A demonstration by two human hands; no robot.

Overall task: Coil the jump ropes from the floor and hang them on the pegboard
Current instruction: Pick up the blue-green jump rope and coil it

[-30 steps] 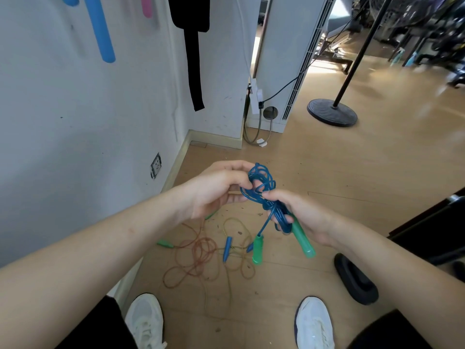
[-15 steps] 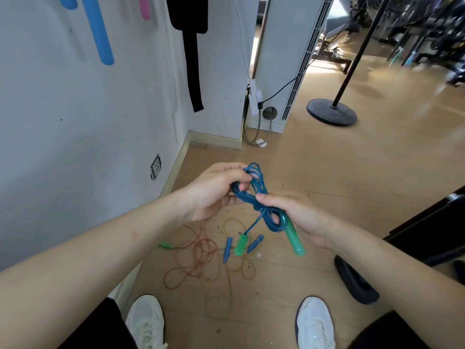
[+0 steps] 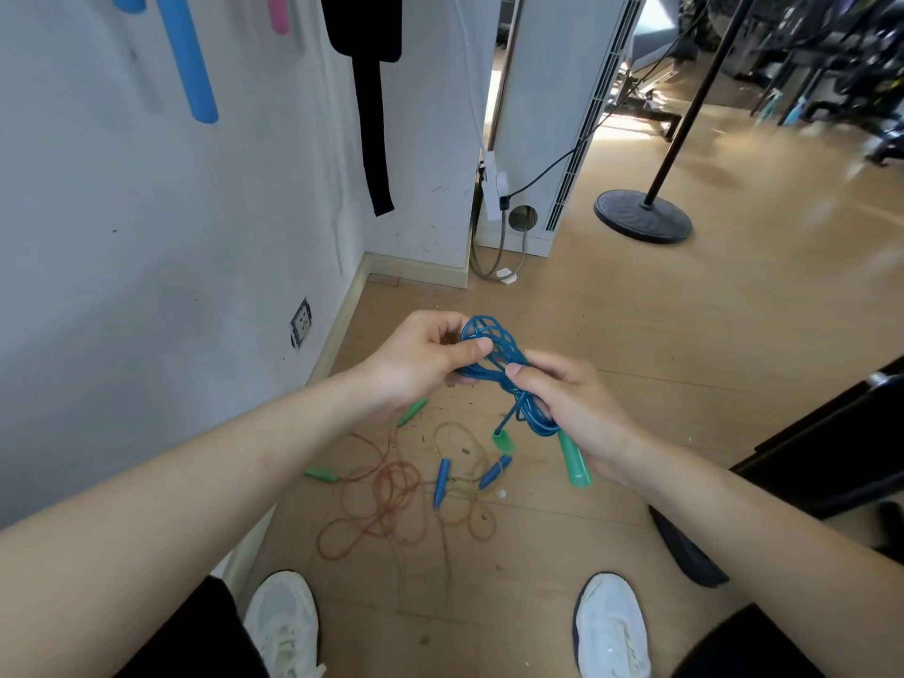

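Floor (image 3: 709, 345) below, blue rope (image 3: 495, 337), perhaps knotted, between hands (image 3: 421, 360) (image 3: 578, 409)

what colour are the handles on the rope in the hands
Green: see the handle below the right hand on the blue rope, head view.

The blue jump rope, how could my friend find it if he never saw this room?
Find the white wall, then the two hands above the wooden floor. The blue jump rope is bunched between the left hand and right hand, with green handles. The orange rope and the blue-handled rope lie loose on the floor; only this one is held.
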